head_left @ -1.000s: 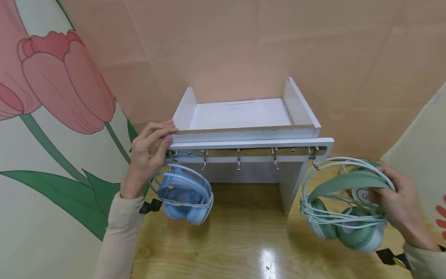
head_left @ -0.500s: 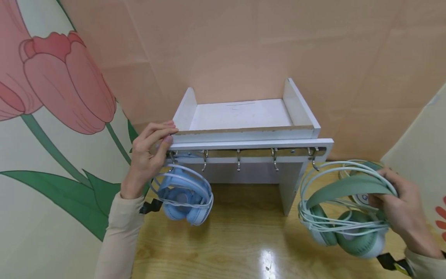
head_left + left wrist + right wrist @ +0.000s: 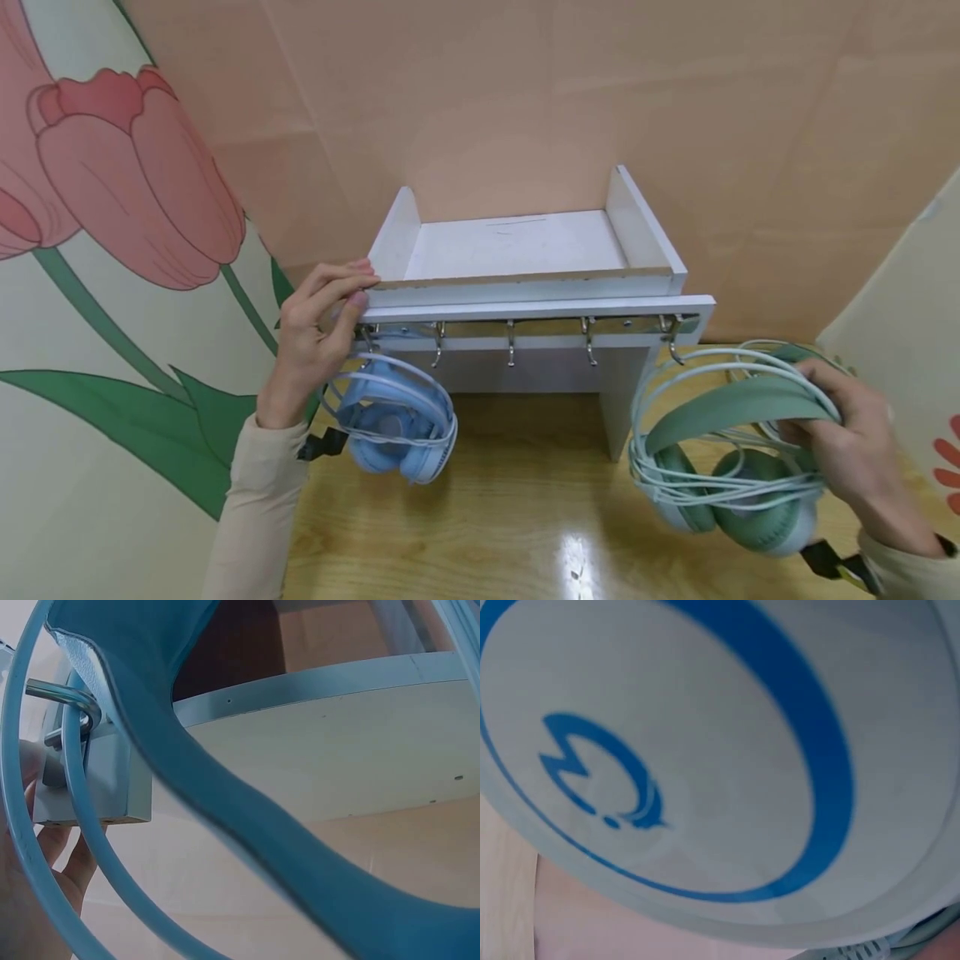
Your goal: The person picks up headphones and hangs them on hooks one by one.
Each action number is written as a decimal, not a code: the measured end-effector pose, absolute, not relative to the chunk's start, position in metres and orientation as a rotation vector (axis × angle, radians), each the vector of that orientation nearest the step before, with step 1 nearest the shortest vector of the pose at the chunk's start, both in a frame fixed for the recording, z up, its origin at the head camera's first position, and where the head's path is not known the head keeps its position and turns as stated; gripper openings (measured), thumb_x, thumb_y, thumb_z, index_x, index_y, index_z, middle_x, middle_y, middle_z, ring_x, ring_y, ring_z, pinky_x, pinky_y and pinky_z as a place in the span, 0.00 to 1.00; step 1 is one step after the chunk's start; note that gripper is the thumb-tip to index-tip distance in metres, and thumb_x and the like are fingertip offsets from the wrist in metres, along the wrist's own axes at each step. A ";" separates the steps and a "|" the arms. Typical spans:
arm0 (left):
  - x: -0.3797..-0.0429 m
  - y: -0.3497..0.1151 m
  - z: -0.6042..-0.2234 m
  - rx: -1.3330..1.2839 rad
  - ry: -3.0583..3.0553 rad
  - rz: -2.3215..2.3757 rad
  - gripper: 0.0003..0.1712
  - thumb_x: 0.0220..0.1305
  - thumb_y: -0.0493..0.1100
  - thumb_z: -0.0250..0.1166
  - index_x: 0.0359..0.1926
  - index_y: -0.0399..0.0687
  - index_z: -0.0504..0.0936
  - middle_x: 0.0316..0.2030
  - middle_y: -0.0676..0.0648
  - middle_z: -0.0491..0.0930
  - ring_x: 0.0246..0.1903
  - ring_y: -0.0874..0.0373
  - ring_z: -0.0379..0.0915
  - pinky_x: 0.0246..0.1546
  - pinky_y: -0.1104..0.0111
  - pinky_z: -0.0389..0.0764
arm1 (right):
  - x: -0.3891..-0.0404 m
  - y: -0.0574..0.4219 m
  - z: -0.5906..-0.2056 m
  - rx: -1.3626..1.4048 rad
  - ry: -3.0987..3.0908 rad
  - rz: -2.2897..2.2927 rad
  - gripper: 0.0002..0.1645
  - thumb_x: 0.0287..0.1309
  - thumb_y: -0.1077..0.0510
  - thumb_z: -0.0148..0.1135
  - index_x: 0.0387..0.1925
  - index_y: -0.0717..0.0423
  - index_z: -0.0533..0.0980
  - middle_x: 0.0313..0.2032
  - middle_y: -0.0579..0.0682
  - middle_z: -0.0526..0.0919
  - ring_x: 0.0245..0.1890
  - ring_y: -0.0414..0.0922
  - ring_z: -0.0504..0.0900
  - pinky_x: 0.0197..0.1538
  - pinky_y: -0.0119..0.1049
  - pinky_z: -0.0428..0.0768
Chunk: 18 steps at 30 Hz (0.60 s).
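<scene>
My left hand (image 3: 311,333) grips the left end of a white wooden shelf (image 3: 525,290), thumb in front and fingers over the top. Just below it, blue headphones (image 3: 397,425) hang from the leftmost metal hook; their headband (image 3: 247,817) crosses the left wrist view. At the right, my right hand (image 3: 851,442) holds green headphones (image 3: 735,408) by the headband, pale green cable wound round them. They hang beside and below the rightmost hook (image 3: 673,342). A white ear cup (image 3: 705,765) with a blue ring and logo fills the right wrist view.
Several metal hooks, such as the middle one (image 3: 511,346), line the shelf's front rail. Part of another green item (image 3: 795,353) with cable shows behind the right hand. Beneath lies a glossy wooden floor (image 3: 495,517); a tulip-painted wall (image 3: 127,183) stands at the left.
My right hand has moved slightly left and down with the green headphones, which now hang a little lower and turned. The left hand and blue headphones have stayed in place.
</scene>
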<state>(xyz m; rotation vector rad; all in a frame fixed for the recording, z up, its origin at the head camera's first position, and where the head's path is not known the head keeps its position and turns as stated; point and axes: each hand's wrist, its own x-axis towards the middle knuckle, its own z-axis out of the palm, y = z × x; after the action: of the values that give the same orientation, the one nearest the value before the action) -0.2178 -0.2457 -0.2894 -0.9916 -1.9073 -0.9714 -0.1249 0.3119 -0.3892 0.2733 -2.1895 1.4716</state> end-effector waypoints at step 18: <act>-0.216 -0.246 -0.289 -0.972 -1.928 -0.967 0.16 0.70 0.24 0.64 0.54 0.36 0.90 0.54 0.36 0.84 0.66 0.44 0.79 0.72 0.56 0.79 | -0.120 0.299 -0.386 0.271 -2.237 1.444 0.26 0.48 0.88 0.47 0.36 0.62 0.78 0.22 0.42 0.78 0.21 0.36 0.79 0.25 0.23 0.83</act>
<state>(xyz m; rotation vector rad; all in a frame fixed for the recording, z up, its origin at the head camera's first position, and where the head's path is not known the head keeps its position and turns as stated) -0.2159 -0.2458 -0.2891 -0.9715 -1.9280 -0.9673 -0.1200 0.2994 -0.3864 0.2711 -2.2369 1.4436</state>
